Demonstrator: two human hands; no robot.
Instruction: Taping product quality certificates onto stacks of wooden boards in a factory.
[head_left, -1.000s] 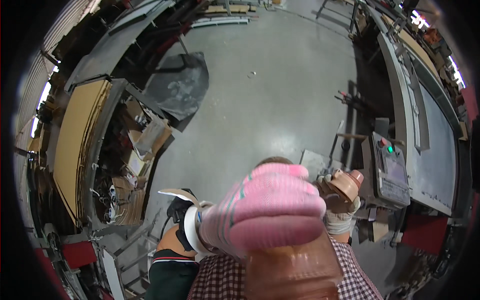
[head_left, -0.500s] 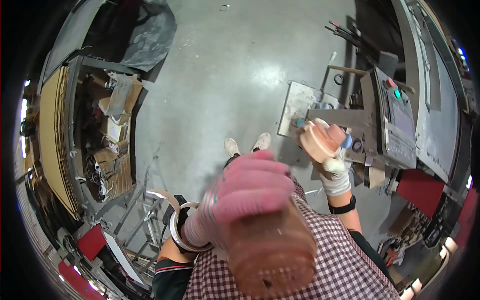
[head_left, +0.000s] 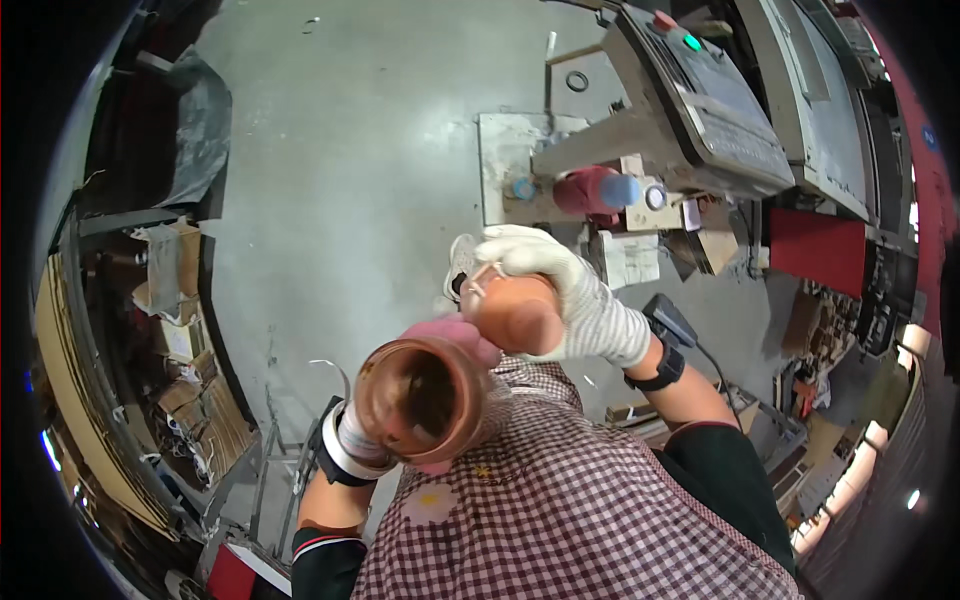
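Observation:
My left hand (head_left: 462,332), in a pink and grey-striped glove, is wrapped round a reddish-brown translucent jar (head_left: 370,402). The jar's uncovered round mouth faces up toward me and its inside looks dark; most of the hand is hidden behind it. My right hand (head_left: 565,268), in a white knit glove, grips an orange-stained lid (head_left: 528,312) with a blunt knob on it. The lid is just right of the jar, close to the left fingers; I cannot tell whether they touch. A white ring like a tape roll (head_left: 340,452) hangs round my left wrist.
A control panel (head_left: 690,110) with a red and a green button stands at the right. Below it are a pink bottle (head_left: 585,190) with a blue cap and a pale board (head_left: 500,150) on the floor. Shelving with torn cardboard (head_left: 205,395) stands at the left.
The jar has moved left and tipped so its mouth now faces me. My right hand has brought the lid left and nearer, beside the jar. My view has shifted to the right.

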